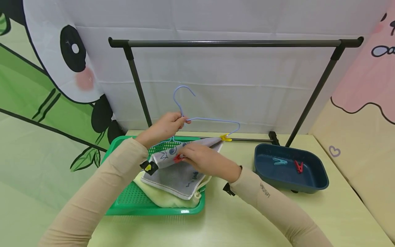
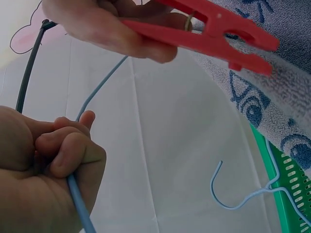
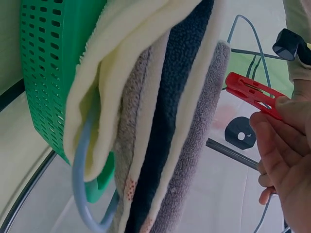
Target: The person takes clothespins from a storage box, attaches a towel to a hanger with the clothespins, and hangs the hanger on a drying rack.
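Observation:
My left hand [image 1: 165,127] grips a light blue hanger [image 1: 213,119] close to the base of its hook. A grey towel [image 1: 176,180] with blue printed figures hangs from the hanger's right end, where a yellow clothespin [image 1: 226,138] sits. Between thumb and fingers, my right hand [image 1: 205,159] pinches a red clothespin [image 1: 178,158] by its handles. In the left wrist view, the red clothespin [image 2: 214,34] has its jaws beside the towel's upper edge [image 2: 272,73]; whether they touch the cloth I cannot tell. The hanger's left end is hidden in the head view.
Below the hands, a green basket [image 1: 123,207] holds a pale yellow cloth [image 1: 166,202] and another blue hanger [image 2: 272,188]. At right stands a dark blue bin [image 1: 291,151] with a light blue clothespin [image 1: 279,161] and a red one inside. A dark rack [image 1: 234,43] rises behind.

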A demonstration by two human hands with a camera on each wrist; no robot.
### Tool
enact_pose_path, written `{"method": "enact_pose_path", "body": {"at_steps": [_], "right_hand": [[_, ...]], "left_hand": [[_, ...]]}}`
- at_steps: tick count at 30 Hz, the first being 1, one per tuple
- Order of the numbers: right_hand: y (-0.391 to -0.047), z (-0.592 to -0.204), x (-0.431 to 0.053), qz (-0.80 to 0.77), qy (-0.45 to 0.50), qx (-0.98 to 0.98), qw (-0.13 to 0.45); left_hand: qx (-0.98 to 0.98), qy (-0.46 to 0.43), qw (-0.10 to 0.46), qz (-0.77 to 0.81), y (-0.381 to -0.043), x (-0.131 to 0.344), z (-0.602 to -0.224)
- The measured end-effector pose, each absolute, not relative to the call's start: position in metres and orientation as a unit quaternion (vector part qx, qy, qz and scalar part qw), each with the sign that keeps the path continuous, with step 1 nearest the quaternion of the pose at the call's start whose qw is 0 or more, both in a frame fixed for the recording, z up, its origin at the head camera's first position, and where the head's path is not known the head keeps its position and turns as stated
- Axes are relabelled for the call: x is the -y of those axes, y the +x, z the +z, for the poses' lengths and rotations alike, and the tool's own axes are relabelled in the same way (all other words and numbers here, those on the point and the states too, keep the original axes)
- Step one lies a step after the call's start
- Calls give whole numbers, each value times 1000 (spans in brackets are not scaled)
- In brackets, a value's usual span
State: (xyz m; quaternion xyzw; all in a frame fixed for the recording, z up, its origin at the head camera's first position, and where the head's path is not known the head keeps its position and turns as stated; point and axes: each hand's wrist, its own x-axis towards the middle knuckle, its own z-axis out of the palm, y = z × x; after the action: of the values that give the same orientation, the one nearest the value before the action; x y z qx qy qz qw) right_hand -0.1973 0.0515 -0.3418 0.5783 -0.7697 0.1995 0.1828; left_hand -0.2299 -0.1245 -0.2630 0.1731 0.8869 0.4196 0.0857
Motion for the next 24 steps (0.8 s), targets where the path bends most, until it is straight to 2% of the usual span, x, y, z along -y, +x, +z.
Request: {"method": "enact_pose_path", "body": {"at_steps": [24], "right_hand": [[-198, -339, -31, 207, 567, 779, 167]], "left_hand": [[-880, 190, 102, 424, -229, 121, -262]]}}
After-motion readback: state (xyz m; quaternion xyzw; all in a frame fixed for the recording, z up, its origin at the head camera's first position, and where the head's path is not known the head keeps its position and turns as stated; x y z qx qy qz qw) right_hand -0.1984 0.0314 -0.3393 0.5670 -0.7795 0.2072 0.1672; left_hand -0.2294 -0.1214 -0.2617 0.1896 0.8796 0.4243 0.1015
